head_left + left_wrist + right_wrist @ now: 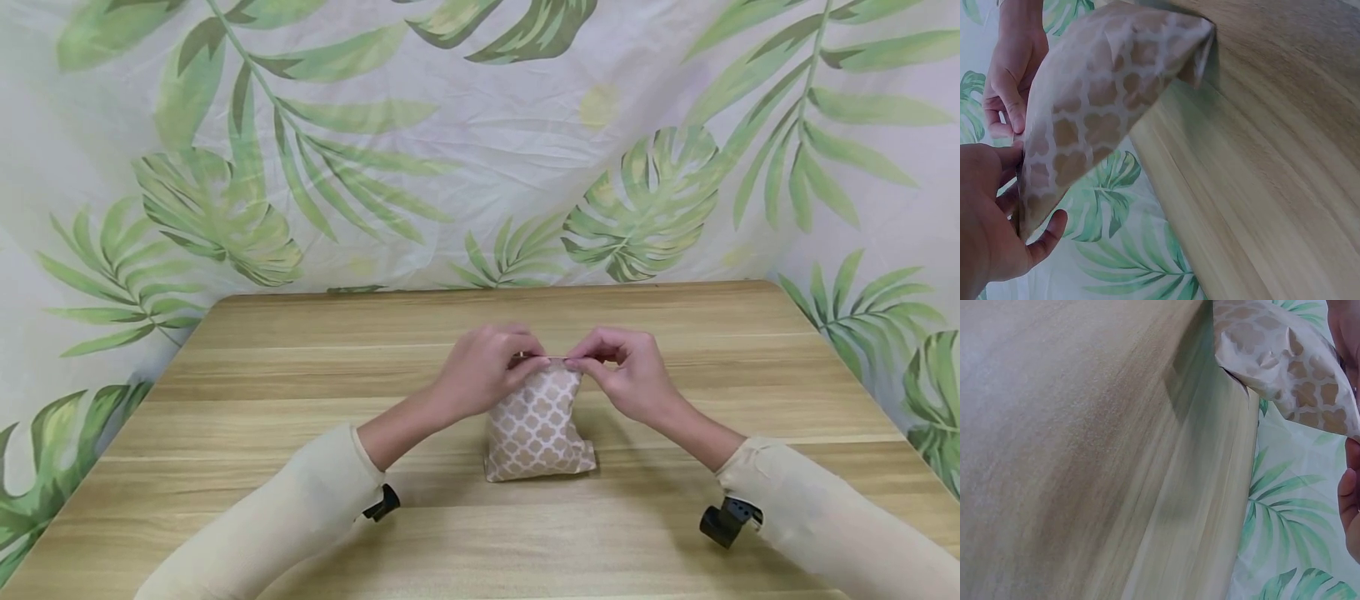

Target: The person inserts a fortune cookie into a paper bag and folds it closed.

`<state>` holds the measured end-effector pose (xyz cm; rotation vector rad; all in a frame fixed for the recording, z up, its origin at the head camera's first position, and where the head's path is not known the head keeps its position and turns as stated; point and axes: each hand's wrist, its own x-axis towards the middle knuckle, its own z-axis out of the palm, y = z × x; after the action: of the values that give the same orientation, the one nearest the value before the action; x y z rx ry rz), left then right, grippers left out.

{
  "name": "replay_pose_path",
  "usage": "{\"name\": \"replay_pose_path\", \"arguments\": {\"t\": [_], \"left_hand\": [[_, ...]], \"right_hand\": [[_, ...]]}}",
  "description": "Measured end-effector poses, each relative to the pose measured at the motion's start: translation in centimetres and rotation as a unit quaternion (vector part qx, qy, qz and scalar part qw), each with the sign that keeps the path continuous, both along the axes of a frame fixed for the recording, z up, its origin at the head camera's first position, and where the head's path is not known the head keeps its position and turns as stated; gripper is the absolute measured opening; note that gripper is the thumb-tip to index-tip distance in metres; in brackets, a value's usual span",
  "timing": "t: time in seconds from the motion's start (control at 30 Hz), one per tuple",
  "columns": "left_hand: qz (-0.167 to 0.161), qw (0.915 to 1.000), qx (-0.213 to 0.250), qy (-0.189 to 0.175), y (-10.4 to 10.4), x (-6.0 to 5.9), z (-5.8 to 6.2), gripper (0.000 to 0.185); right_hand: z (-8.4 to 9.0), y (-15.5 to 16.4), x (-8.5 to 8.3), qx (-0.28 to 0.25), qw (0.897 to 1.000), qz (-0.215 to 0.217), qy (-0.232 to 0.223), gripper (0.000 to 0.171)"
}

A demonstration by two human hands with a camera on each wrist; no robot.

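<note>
Centrally on the light wood-grain tabletop (300,400) stood a small tan paper pouch printed with a white lattice pattern (537,429), upright on its broad base and narrowing to a flat top edge. From the left, a beige-sleeved forearm (300,508) reached in, and the left hand (487,367) pinched the left part of that top edge, its grip clamped on the paper between thumb and curled fingers. In the left wrist view the same hand (988,212) held the seam with the thumb spread below it. Just beside it, fingertips nearly meeting, the right hand (626,371) pinched the right part of the edge, its grip likewise closed on the pouch. Behind the tabletop hung a pale cloth backdrop with large green palm and monstera leaves (645,200).
</note>
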<state>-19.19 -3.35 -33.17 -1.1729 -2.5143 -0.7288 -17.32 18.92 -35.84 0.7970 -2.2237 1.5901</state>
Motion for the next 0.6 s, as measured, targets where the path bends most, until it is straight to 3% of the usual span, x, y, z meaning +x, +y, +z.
{"name": "replay_pose_path", "arguments": {"t": [0.4,0.6], "left_hand": [[-0.013,0.9994,-0.008,0.03,-2.0,-0.2,-0.6,0.01],[-0.009,0.9997,-0.006,0.022,-3.3,-0.4,-1.0,0.008]], "right_hand": [[-0.2,0.4,0.0,-0.006,1.0,-0.012,0.003,0.015],[-0.4,0.6,0.0,-0.022,1.0,-0.015,0.008,0.016]]}}
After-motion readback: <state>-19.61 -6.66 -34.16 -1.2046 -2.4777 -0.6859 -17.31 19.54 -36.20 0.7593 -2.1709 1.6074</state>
